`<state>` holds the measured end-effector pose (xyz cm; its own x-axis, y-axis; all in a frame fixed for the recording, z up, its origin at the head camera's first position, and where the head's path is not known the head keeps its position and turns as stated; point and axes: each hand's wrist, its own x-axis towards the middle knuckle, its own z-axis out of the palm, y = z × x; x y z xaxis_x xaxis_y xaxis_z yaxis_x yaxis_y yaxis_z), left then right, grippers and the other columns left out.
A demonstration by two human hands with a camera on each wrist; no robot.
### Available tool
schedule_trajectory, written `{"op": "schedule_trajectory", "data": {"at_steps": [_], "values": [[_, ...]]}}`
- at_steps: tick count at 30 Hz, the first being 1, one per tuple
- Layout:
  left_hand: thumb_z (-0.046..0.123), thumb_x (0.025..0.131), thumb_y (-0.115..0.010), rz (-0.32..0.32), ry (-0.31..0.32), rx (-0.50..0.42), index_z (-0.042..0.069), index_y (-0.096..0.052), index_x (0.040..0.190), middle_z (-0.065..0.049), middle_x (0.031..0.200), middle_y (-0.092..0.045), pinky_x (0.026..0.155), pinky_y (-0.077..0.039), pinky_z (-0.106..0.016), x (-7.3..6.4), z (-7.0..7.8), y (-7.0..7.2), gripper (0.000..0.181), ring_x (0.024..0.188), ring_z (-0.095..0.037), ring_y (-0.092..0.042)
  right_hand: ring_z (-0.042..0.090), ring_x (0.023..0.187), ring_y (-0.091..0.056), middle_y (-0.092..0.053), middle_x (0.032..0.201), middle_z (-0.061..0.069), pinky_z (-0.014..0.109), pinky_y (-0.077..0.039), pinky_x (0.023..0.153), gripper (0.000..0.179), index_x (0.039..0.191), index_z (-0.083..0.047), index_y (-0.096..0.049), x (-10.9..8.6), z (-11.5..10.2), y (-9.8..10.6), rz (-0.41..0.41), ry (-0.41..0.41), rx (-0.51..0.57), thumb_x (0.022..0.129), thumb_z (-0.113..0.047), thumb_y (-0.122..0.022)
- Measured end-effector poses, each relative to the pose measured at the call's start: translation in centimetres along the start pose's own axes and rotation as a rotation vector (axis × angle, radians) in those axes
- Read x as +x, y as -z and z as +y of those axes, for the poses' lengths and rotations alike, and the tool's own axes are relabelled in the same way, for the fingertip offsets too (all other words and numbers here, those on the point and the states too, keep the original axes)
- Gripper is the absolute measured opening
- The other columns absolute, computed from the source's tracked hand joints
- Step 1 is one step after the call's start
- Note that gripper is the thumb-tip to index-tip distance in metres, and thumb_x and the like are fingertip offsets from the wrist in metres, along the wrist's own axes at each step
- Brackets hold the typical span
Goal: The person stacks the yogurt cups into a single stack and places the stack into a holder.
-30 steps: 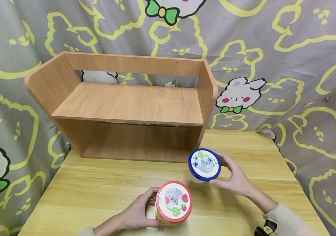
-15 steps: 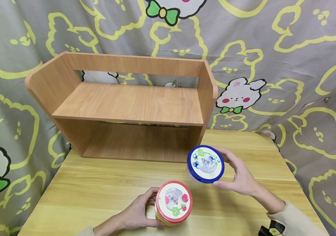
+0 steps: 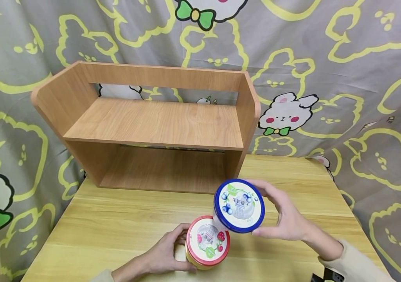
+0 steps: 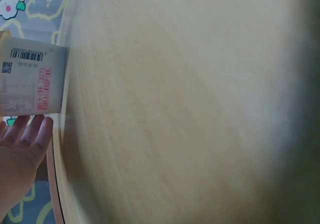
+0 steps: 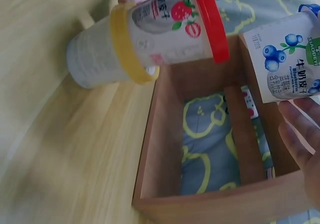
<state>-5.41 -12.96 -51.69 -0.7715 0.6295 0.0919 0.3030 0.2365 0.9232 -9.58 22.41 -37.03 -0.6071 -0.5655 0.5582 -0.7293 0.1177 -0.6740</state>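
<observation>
A red-lidded cup (image 3: 207, 242) with strawberries on its label stands on a yellow-lidded cup (image 5: 95, 54), forming a stack on the table. My left hand (image 3: 166, 250) holds the stack from the left; in the left wrist view its fingers (image 4: 42, 131) lie along the yellow-lidded cup's barcode side (image 4: 30, 77). My right hand (image 3: 285, 213) grips a blue-lidded blueberry cup (image 3: 240, 205) by its right side, raised and slightly tilted. In the head view this cup overlaps the red lid's upper right edge; the right wrist view shows a gap between them.
Behind the cups stands a two-tier wooden shelf (image 3: 158, 121) on the wooden table (image 3: 115, 219). Its right side panel (image 3: 246, 113) is close to the raised cup. A rabbit-patterned grey curtain (image 3: 327, 78) hangs behind and at both sides.
My right hand has lifted the blue-lidded cup, then brought it nearer and leftward to the red lid's upper right. The left hand and the stack have stayed in place.
</observation>
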Motion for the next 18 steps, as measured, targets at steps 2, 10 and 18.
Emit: {"op": "schedule_trajectory", "data": {"at_steps": [2,10,18], "values": [[0.034,0.079,-0.095,0.000,0.004,0.002,0.029,-0.045,0.147,0.005,0.133,-0.069,0.107,-0.055,-0.024,0.0,0.0,0.0,0.085,0.116,-0.003,-0.065,0.012,0.131,-0.063,-0.063,0.148,0.009,0.022,-0.051,0.111,0.099,0.152,0.006,-0.045,0.0,-0.3,-0.3,-0.014,0.005,0.009,0.072,-0.022,-0.096],[0.034,0.079,-0.095,0.000,0.005,-0.004,0.029,-0.046,0.147,0.005,0.134,-0.069,0.107,-0.055,-0.024,0.0,0.1,0.0,0.084,0.117,-0.003,-0.065,0.015,0.137,-0.060,-0.059,0.152,0.013,0.027,-0.051,0.114,0.095,0.153,0.007,-0.042,0.5,-0.8,-1.6,-0.067,0.028,0.058,0.081,-0.031,-0.091],[0.033,0.080,-0.094,-0.009,0.008,-0.015,0.030,-0.044,0.149,0.005,0.137,-0.068,0.108,-0.055,-0.024,0.0,0.2,0.1,0.085,0.118,-0.002,-0.066,0.017,0.137,-0.060,-0.058,0.154,0.013,0.032,-0.053,0.112,0.094,0.155,0.004,-0.041,0.7,-0.9,-2.6,-0.122,0.034,0.049,0.085,-0.040,-0.087]]}}
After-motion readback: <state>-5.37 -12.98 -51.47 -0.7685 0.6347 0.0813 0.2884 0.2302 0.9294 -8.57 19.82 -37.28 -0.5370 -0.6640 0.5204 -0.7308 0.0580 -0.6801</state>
